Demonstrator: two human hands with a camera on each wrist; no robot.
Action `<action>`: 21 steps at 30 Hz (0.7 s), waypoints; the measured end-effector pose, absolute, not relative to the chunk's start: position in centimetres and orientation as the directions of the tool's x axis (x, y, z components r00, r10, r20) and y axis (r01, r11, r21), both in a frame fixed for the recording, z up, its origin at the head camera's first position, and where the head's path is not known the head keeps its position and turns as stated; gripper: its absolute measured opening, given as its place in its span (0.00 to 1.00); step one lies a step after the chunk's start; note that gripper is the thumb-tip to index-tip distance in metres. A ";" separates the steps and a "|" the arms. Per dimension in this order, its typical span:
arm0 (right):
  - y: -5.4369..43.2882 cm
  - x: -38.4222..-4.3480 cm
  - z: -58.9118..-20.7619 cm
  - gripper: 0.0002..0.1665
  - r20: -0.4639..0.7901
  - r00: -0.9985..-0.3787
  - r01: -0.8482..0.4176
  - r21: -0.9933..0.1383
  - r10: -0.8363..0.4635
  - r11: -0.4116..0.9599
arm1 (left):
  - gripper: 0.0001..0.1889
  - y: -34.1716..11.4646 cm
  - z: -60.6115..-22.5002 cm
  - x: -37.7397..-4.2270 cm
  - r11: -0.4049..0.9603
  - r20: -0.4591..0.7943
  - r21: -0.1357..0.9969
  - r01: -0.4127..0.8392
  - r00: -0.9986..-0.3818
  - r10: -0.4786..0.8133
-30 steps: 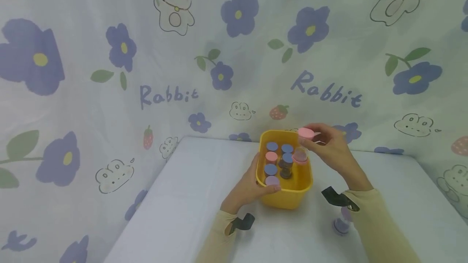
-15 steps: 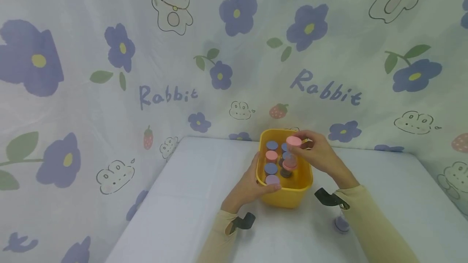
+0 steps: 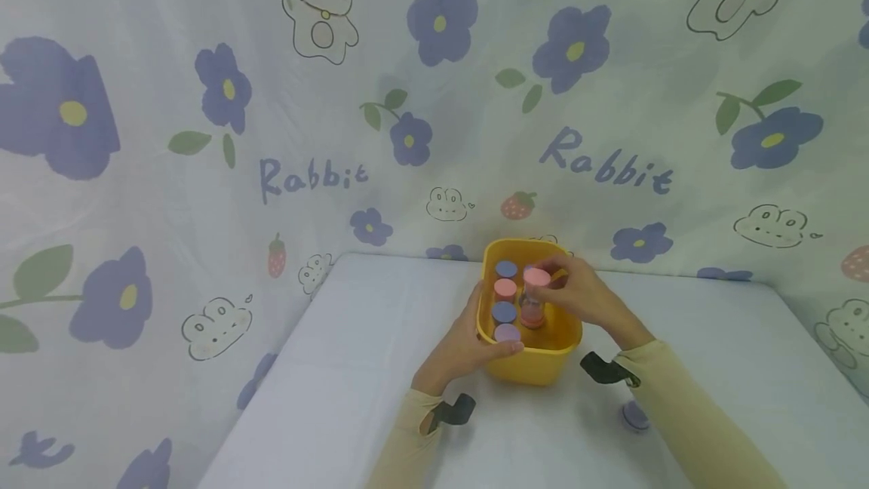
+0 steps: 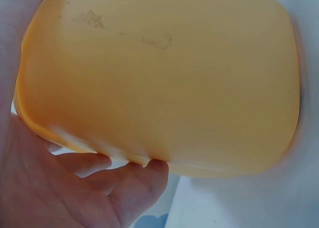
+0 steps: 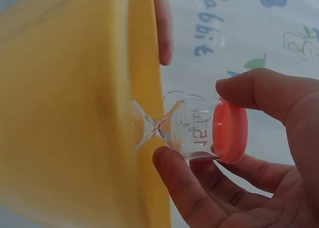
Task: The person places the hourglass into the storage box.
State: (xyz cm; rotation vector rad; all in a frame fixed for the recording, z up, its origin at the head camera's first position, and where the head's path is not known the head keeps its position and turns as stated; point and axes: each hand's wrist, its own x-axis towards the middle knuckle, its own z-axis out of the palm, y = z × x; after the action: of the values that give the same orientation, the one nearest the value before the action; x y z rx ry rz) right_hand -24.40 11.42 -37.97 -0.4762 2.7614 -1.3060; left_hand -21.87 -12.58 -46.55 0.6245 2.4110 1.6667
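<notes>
Thumb and fingers of my right hand pinch a sand timer by its pink upper end. It is a clear hourglass-shaped glass with pink caps. Held upright, its lower part is down inside the yellow bin, partly behind the bin's rim in the right wrist view. My left hand grips the bin's left side, the thumb over the near rim and the fingers along the outer wall. A left-hand row inside holds blue-capped timers, a pink-capped timer and a lilac-capped timer.
A lilac-ended timer stands on the white table, partly hidden by my right sleeve. Behind the table hangs a curtain with flowers and rabbits. Black straps sit at both wrists.
My right hand has moved left and down, bringing the pink-capped sand timer from above the bin's right side into the bin. The left hand stays on the bin.
</notes>
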 end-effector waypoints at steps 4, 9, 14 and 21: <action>11.3 -24.7 -38.5 0.29 0.071 -0.948 -0.257 -0.747 -0.310 0.613 | 0.62 -12.6 -46.5 -21.8 0.306 0.112 0.918 0.253 -0.905 0.411; 11.1 -24.8 -39.2 0.29 0.047 -0.948 -0.246 -0.734 -0.314 0.633 | 0.61 -12.6 -46.4 -21.7 0.327 0.096 0.914 0.242 -0.910 0.403; 10.9 -24.9 -39.6 0.29 0.005 -0.954 -0.212 -0.720 -0.301 0.661 | 0.61 -12.6 -46.2 -21.7 0.320 0.088 0.919 0.230 -0.911 0.402; 10.7 -25.1 -40.0 0.23 -0.035 -0.948 -0.198 -0.714 -0.317 0.671 | 0.61 -12.6 -46.5 -21.8 0.330 0.088 0.915 0.231 -0.914 0.397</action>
State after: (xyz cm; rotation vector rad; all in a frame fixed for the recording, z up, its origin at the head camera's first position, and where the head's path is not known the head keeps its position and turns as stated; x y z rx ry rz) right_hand -25.08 10.66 -40.01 -0.4233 2.7273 -1.1373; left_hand -21.84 -12.57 -46.47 0.5800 2.4344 1.6352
